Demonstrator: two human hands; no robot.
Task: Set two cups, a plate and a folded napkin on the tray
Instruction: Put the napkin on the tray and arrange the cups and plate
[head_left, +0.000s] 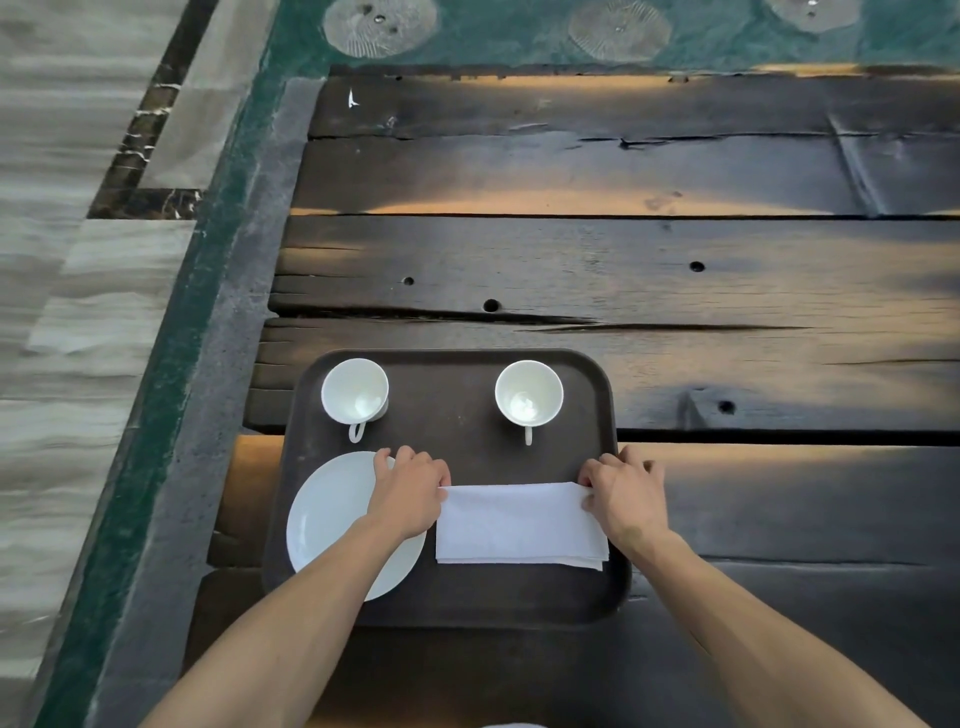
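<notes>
On the tray (447, 597), right of the plate (332, 525), the napkin (519, 525) runs nine to three o'clock; left hand (410, 493) and right hand (626, 499) each pinch a far corner.

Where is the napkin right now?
In the head view, the folded napkin lies on the near right part of the tray, beside the plate, with the left hand and right hand pinching its far corners.

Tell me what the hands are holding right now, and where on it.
The folded napkin, lying on the tray. The left hand pinches its far left corner, and the right hand its far right corner.
</notes>
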